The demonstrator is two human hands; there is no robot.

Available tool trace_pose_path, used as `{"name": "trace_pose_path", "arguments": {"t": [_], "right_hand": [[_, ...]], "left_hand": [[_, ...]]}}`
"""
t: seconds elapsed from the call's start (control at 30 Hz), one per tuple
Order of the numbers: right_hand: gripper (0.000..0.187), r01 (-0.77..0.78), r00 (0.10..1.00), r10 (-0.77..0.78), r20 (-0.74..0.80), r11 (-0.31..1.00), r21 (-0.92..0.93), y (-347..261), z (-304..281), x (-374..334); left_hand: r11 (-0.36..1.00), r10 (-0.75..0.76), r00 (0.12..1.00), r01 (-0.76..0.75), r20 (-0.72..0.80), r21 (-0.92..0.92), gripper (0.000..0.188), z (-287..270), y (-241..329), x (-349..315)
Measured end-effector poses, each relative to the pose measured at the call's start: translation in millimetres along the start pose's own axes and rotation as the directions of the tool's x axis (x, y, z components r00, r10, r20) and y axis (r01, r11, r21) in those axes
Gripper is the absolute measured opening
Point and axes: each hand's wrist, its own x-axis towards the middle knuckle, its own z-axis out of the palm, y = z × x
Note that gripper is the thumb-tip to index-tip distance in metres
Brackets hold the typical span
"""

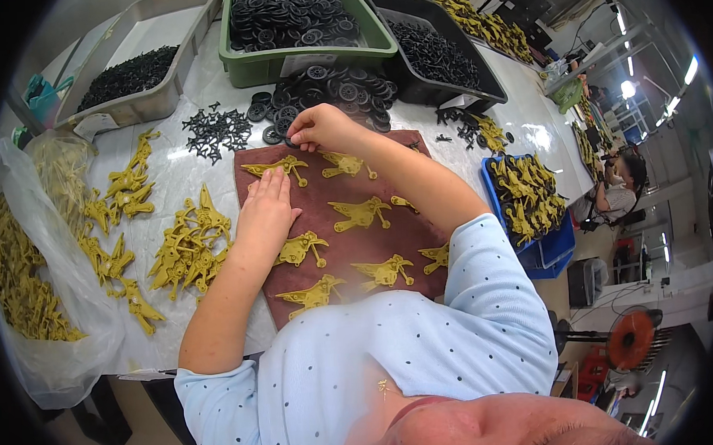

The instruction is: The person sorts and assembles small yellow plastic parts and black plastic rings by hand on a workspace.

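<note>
My left hand (267,210) lies with its fingers stretched out, the tips on a yellow plastic part (294,168) at the far left of a reddish-brown cloth (330,251). Just beyond the cloth's far edge, my right hand (325,130) is closed in a pinch on a black wheel (291,141), partly covered by the fingers. A heap of black wheels (335,92) lies beyond that hand. More yellow parts are spread in rows over the cloth, among them one yellow part (360,214) near its middle.
Left of the cloth lies a pile of yellow parts (191,250), beside a clear plastic bag (64,275). Small black pieces (216,133) lie loose beyond. A grey bin (172,91), green bin (310,64) and black bin (490,89) stand at the back. A blue tray (490,189) is right.
</note>
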Motion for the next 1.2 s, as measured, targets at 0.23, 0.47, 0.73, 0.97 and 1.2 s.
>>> {"name": "trace_pose_path", "arguments": {"t": [0.23, 0.47, 0.73, 0.97, 1.2], "right_hand": [[0.01, 0.151, 0.987, -0.162, -0.018, 0.949, -0.275, 3.1, 21.4, 8.8], [0.011, 0.139, 0.989, -0.148, 0.004, 0.918, -0.373, -6.7, 27.1, 7.6], [0.022, 0.277, 0.949, -0.316, 0.015, 0.806, -0.523, 5.3, 34.5, 6.6], [0.011, 0.25, 0.956, -0.293, -0.016, 0.843, -0.477, 17.7, 29.8, 6.3], [0.021, 0.085, 0.995, -0.097, -0.006, 0.896, -0.435, 1.5, 25.4, 9.0]], "left_hand": [[0.999, -0.026, 0.999, 0.025, 0.032, 0.022, 0.063, -2.9, 1.2, 0.4], [0.999, -0.041, 0.998, 0.041, 0.042, 0.008, 0.063, -1.0, 2.3, 0.4], [0.998, -0.062, 0.997, 0.063, 0.05, -0.02, 0.06, -1.9, 5.6, 4.9], [0.997, -0.064, 0.995, 0.068, 0.079, -0.042, 0.06, -2.0, 2.2, 4.7], [0.997, -0.05, 0.995, 0.054, 0.082, -0.048, 0.061, -0.1, 3.3, 3.0]]}}
